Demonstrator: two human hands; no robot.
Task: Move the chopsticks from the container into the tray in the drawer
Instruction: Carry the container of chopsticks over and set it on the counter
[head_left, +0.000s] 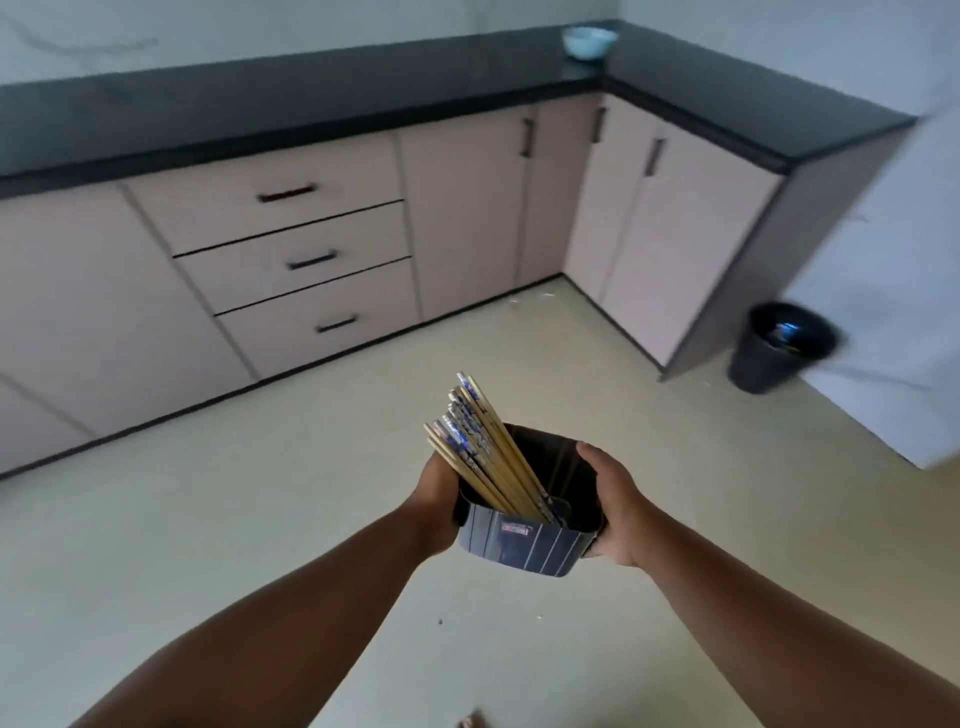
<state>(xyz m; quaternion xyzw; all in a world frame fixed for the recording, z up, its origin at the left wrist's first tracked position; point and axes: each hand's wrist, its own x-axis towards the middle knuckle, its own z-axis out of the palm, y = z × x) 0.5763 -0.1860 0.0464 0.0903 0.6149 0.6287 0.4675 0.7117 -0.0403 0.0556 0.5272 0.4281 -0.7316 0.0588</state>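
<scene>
Both hands, left (434, 501) and right (613, 506), grip a dark ribbed container (524, 543) of slim wooden chopsticks (480, 449).

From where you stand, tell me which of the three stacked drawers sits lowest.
The bottom drawer, nearest the floor, below the middle drawer and top drawer. All three are closed.

No legible text is present. The dark blue, white-striped plastic container (524, 545) carries one small rectangular label (514, 530) on its near wall, red and white in colour; its characters are too small and blurred to read.
</scene>
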